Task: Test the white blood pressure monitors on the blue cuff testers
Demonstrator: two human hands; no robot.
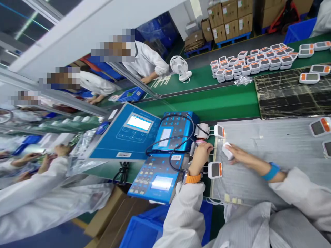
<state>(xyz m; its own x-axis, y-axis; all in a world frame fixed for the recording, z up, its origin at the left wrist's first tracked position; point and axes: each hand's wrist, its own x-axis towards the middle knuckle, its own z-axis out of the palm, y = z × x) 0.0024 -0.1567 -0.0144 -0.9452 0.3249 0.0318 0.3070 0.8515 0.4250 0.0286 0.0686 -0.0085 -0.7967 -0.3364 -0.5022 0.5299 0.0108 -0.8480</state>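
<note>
My right hand (241,155), a blue band at its wrist, grips a small white device (228,151) by its edge, over the grey mat. Its screen side does not show. My left hand (201,155), wearing an orange watch strap, has its fingers pinched together just left of that device; what they hold is too small to make out. Above the hands lies a white meter with a screen and orange buttons (219,131), and below them a second white meter (215,170). Both have leads running left toward the blue test instruments.
A blue instrument with a lit screen (159,179), another behind it (169,132) and a larger blue box (121,137) stand left, with looping black cable. The grey mat (258,172) spreads right. Many white-and-orange meters (254,63) and a fan (179,65) stand beyond. Co-workers sit left.
</note>
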